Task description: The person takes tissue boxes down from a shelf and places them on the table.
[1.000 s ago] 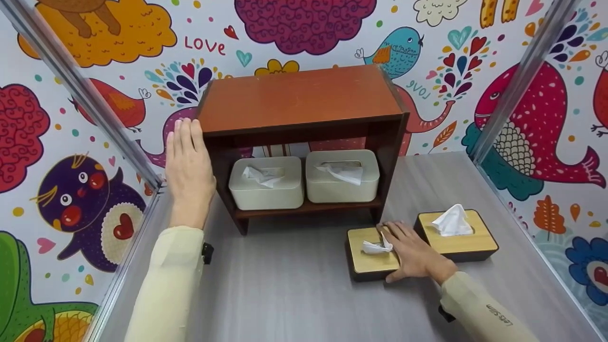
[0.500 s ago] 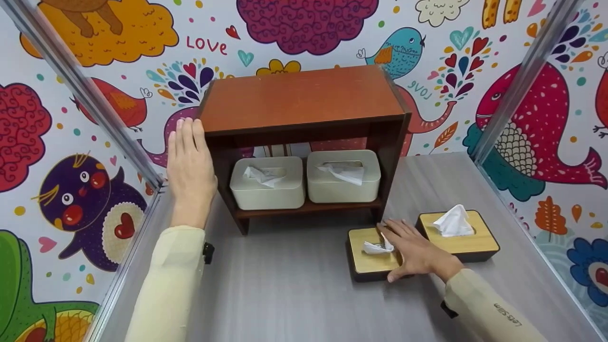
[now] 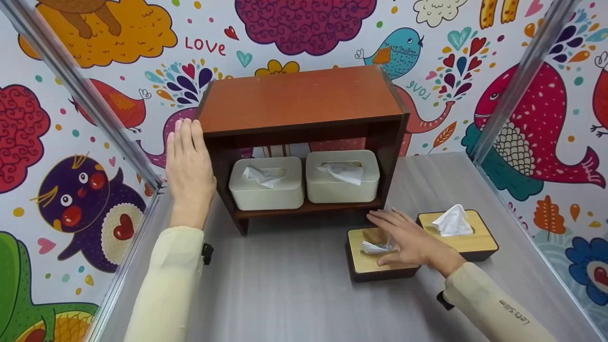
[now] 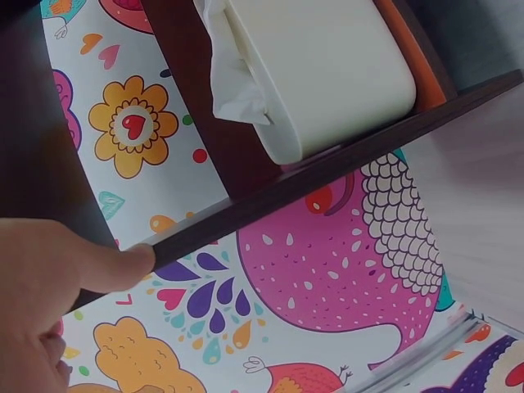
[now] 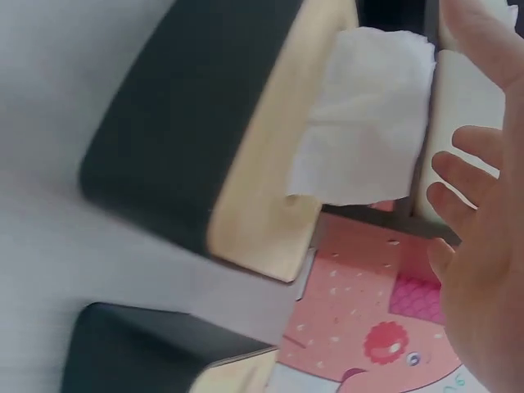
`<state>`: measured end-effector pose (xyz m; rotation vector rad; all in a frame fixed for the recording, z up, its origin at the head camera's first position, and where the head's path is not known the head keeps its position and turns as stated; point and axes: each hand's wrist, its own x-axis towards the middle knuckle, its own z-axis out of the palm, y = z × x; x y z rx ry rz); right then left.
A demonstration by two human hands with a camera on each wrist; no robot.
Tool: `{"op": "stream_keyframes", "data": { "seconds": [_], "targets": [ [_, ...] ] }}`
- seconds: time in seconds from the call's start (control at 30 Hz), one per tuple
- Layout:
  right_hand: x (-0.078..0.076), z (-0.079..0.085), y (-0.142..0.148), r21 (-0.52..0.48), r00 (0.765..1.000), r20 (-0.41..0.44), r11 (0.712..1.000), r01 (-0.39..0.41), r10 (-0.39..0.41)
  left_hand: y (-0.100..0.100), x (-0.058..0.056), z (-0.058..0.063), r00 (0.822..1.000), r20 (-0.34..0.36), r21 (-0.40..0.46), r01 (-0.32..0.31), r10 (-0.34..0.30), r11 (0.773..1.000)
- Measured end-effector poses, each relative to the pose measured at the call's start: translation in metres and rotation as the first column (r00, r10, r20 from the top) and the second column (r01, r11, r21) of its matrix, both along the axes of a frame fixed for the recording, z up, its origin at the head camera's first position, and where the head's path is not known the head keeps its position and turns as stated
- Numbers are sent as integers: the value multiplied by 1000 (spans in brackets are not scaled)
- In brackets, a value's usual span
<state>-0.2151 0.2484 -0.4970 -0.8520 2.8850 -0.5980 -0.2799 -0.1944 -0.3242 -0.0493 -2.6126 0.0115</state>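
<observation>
My left hand point(image 3: 190, 173) lies with straight fingers along the left side of a brown wooden shelf unit point(image 3: 304, 99). In the left wrist view its thumb point(image 4: 115, 266) rests at the side panel's front edge. My right hand point(image 3: 413, 242) hovers with spread, relaxed fingers over a tissue box point(image 3: 360, 261) with a wood-look lid and dark sides, overlapping its right part. A white tissue point(image 3: 375, 247) pokes from that lid. The right wrist view shows the hand point(image 5: 491, 205) holding nothing, beside the tissue point(image 5: 368, 123).
Two cream tissue boxes, a left one point(image 3: 266, 197) and a right one point(image 3: 342, 192), stand side by side on the lower shelf. A second wood-lidded tissue box point(image 3: 482, 244) sits to the right on the grey floor point(image 3: 285, 294). Metal-framed, cartoon-patterned walls enclose the space.
My right hand has let go of the nearer wood-lidded tissue box and risen above it. The box stays in place, and my left hand has not moved.
</observation>
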Motion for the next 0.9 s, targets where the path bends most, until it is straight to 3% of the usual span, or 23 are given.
{"op": "stream_keyframes", "data": {
  "seconds": [0.2, 0.43, 0.67, 0.9],
  "targets": [
    [-1, 16, -12, -5, 988, -118, 995, -102, 101, -1, 1, 0, 1000, -12, 5, 8, -8, 1000],
    [-6, 26, -26, 15, 948, -239, 977, -212, 210, 0, 1, 1, 1000, -9, 6, 8, -8, 1000],
    [-13, 38, -38, 57, 936, -257, 970, -234, 241, 1, 1, 0, 1000, 0, 14, 10, -10, 1000],
    [-24, 51, -51, 100, 891, -351, 958, -269, 287, 0, 1, 0, 1000, -11, 9, 10, -10, 1000]
  ]
}}
